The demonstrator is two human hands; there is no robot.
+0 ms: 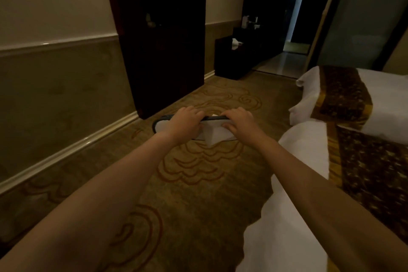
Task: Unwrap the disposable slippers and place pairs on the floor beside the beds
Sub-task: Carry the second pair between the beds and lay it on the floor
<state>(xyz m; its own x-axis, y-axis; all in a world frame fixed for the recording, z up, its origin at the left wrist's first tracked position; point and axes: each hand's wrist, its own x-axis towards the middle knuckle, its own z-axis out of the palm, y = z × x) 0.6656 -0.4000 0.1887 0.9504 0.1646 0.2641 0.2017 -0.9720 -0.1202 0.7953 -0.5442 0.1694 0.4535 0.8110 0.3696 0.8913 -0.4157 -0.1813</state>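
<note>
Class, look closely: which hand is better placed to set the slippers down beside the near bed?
Probably the right hand: it and the left hand both grip the slippers, but it is closer to the near bed, on that side.

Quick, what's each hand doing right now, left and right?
Left hand: closed, gripping the white disposable slippers.
Right hand: closed, gripping the same slippers at their other end.
</note>
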